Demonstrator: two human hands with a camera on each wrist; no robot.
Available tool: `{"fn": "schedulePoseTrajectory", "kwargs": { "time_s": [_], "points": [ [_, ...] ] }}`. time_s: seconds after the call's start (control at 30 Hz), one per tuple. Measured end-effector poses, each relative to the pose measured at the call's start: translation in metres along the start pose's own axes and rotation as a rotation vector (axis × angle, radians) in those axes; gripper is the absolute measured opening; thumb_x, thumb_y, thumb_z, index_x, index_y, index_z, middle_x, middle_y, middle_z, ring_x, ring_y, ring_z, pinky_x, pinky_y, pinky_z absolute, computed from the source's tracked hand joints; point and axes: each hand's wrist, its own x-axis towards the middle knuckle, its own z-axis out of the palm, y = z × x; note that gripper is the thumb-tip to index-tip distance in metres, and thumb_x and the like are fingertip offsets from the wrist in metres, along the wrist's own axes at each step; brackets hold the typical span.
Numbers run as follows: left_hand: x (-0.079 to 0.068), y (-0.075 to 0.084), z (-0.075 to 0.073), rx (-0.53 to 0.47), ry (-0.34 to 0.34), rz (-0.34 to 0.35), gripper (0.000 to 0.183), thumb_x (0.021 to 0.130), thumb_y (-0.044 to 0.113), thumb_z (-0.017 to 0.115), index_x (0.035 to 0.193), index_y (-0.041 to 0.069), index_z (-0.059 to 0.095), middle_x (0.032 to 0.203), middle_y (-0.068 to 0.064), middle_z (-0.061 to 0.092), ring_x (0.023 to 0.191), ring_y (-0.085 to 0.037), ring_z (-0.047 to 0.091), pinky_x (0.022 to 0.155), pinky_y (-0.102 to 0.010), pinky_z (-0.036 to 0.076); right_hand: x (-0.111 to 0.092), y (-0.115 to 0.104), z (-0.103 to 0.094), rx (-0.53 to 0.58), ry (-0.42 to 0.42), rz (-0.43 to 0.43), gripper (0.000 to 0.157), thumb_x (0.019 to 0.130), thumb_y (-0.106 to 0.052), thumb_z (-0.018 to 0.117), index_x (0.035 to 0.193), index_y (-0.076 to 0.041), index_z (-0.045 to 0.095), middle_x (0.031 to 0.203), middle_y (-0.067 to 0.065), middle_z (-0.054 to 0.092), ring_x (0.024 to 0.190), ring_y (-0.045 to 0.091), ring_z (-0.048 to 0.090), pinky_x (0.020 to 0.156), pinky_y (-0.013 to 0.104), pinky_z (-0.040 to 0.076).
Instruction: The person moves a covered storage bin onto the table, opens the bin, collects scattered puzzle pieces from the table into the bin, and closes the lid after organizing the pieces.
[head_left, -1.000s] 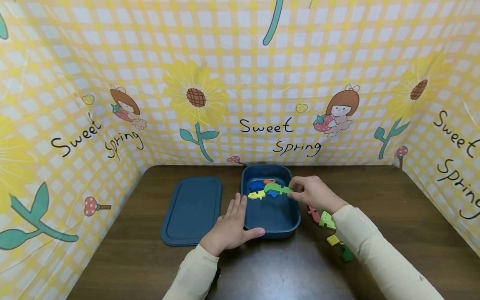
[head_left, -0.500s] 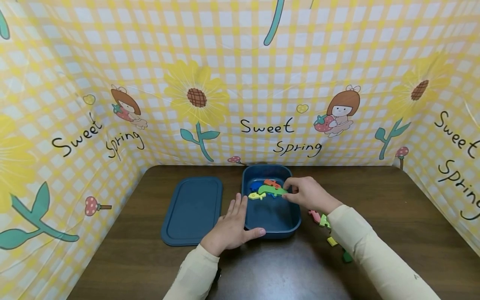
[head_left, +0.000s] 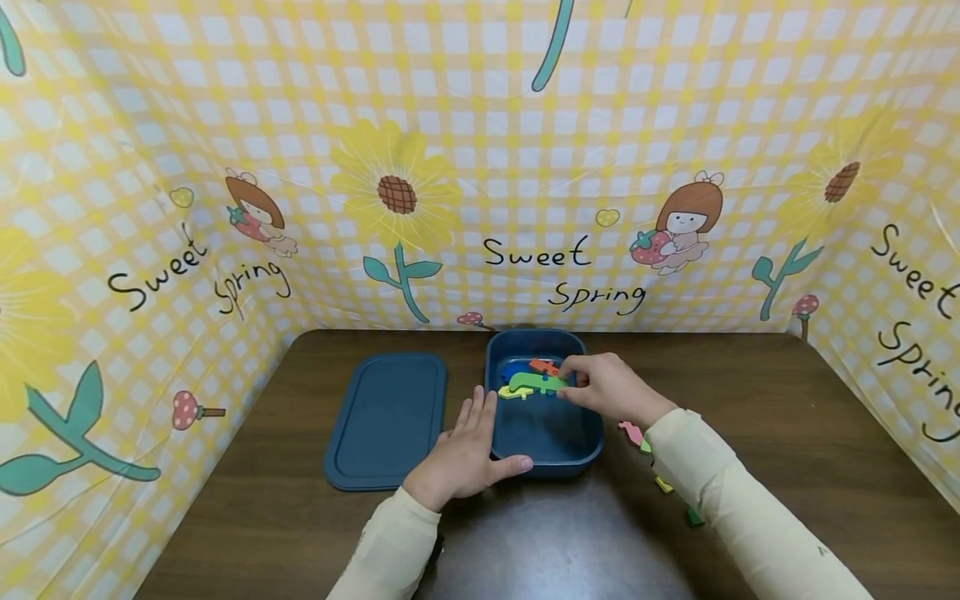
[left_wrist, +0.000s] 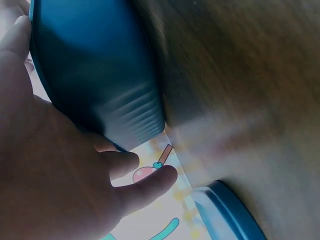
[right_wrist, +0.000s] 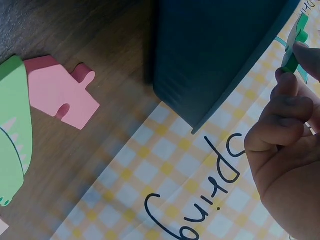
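My right hand (head_left: 615,387) pinches the right end of a long green puzzle piece (head_left: 534,382) between thumb and fingertips, over the dark blue box (head_left: 547,437). In the right wrist view, that hand (right_wrist: 292,145) lies beyond the box rim with the green piece at its fingertips. Under or beside this piece in the box lie an orange puzzle piece (head_left: 543,367), a yellow one (head_left: 513,392) and blue ones (head_left: 513,370), partly covered. With fingers straight and thumb spread, my left hand (head_left: 461,458) rests against the box's left side and front corner.
The flat blue lid (head_left: 386,421) lies left of the box. On the table right of it are pink (head_left: 630,432), yellow (head_left: 663,485) and dark green (head_left: 694,518) pieces, partly behind the right sleeve, and a light green one (right_wrist: 12,130). Checked cloth (head_left: 420,275) stands behind.
My right hand has moved left and slightly lower over the box, carrying the green puzzle piece, which now overlaps the yellow one. The left hand has stayed at the box.
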Motion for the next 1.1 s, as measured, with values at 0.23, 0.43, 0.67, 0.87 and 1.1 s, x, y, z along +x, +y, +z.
{"fn": "schedulePoseTrajectory", "kwargs": {
  "time_s": [0.23,0.43,0.67,0.87,1.1],
  "points": [
    [0.000,0.000,0.000,0.001,-0.001,0.000,0.109,0.092,0.067,0.059,0.163,0.006,0.001,0.168,-0.015,-0.005,0.153,-0.035,0.000,0.112,-0.066,0.020,0.002,-0.004,0.001,-0.014,0.000,-0.010,0.022,0.092,-0.021,0.077,0.111,-0.012,0.071,0.070,0.001,0.054,0.057,0.017,0.053,0.050,0.031,0.046],
    [0.000,-0.001,0.001,0.006,0.006,0.005,0.110,0.092,0.067,0.059,0.162,0.006,0.000,0.168,-0.015,-0.005,0.153,-0.036,0.001,0.112,-0.066,0.021,0.003,-0.004,0.004,-0.057,-0.007,-0.002,0.023,0.092,-0.022,0.077,0.112,-0.012,0.072,0.071,0.000,0.054,0.057,0.016,0.051,0.050,0.030,0.045],
    [0.000,0.000,0.001,-0.010,-0.001,-0.016,0.112,0.092,0.068,0.059,0.162,0.006,-0.003,0.168,-0.013,-0.007,0.153,-0.033,0.000,0.112,-0.065,0.020,0.006,-0.007,0.009,-0.070,-0.020,0.010,0.021,0.093,-0.021,0.076,0.111,-0.011,0.071,0.071,0.002,0.056,0.055,0.015,0.051,0.050,0.031,0.043],
    [-0.001,0.000,0.002,-0.015,-0.012,-0.040,0.114,0.091,0.069,0.059,0.161,0.007,-0.006,0.168,-0.011,-0.008,0.153,-0.030,-0.002,0.114,-0.063,0.018,0.009,-0.008,0.014,-0.068,-0.031,0.024,0.021,0.093,-0.021,0.076,0.111,-0.011,0.071,0.070,0.000,0.056,0.055,0.015,0.052,0.052,0.032,0.044],
    [-0.001,0.001,0.001,-0.007,-0.008,-0.033,0.113,0.091,0.069,0.058,0.162,0.007,-0.005,0.168,-0.012,-0.007,0.153,-0.030,-0.002,0.114,-0.064,0.018,0.012,-0.008,0.020,-0.058,-0.040,0.020,0.020,0.093,-0.020,0.076,0.110,-0.010,0.071,0.069,0.001,0.057,0.055,0.015,0.051,0.051,0.031,0.044]
  ]
}}
